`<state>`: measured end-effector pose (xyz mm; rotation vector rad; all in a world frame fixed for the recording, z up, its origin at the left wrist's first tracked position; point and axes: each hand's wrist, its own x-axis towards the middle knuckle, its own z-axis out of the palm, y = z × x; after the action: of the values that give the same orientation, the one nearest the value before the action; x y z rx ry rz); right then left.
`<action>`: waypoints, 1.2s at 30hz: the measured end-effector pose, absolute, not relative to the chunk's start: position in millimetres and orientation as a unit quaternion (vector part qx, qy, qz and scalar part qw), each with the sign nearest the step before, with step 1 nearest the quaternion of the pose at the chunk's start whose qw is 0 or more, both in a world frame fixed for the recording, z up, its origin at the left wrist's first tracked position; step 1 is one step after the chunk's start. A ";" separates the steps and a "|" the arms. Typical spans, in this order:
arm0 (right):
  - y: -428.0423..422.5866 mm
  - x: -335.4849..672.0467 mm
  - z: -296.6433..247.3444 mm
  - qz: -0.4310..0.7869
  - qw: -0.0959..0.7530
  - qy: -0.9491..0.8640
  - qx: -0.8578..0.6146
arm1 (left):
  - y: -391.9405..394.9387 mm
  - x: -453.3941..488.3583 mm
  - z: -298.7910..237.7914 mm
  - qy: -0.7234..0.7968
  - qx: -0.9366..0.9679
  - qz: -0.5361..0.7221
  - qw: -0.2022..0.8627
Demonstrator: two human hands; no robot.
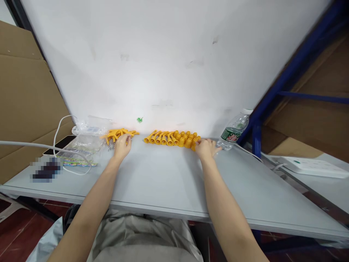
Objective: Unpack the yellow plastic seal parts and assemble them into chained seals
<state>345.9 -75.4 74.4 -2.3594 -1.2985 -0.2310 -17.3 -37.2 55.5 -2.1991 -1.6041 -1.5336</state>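
Note:
My left hand (122, 146) is at the near edge of a loose pile of thin yellow plastic pieces (117, 133). Its fingers are curled together, and what they hold, if anything, is hidden. Small metal bits (110, 147) lie just left of that hand. At the right end of the yellow group, my right hand (206, 148) has its fingertips closed at a yellow cup-shaped piece (194, 146), partly covered by the hand. Several such cups (187, 138) stand in rows. Beside them, yellow horn-shaped pieces (160, 138) lie in a line, wide mouths toward me.
A tilted-looking plastic bottle (231, 133) stands right of my right hand. Clear plastic bags (84, 145), a phone (58, 144) and a white cable (32, 145) occupy the left. A white board (169, 72) rises behind the table (163, 178); a power strip (313, 166) lies far right.

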 end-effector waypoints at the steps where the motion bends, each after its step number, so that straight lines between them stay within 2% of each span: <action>1: -75.8 345.3 75.6 -0.081 0.212 -0.473 -0.851 | -36.9 -17.6 55.3 -0.512 -0.704 -0.492 0.009; 9: -81.4 338.3 85.3 -0.069 0.175 -0.482 -0.856 | -35.8 -18.9 55.1 -0.507 -0.701 -0.502 0.013; 22: -78.1 339.4 73.5 -0.101 0.210 -0.494 -0.838 | -41.8 -17.8 63.1 -0.525 -0.693 -0.494 0.001; 28: -75.8 348.6 70.6 -0.086 0.206 -0.464 -0.857 | -41.1 -25.3 67.3 -0.614 -0.623 -0.483 0.034; 36: -69.9 361.7 72.5 -0.029 0.131 -0.460 -0.878 | -25.6 -44.6 69.1 -0.692 -0.549 -0.465 0.065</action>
<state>361.7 -69.9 72.5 -2.5491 -1.3351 -0.0831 -44.6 -25.6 69.1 -1.6560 -2.0877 -1.4048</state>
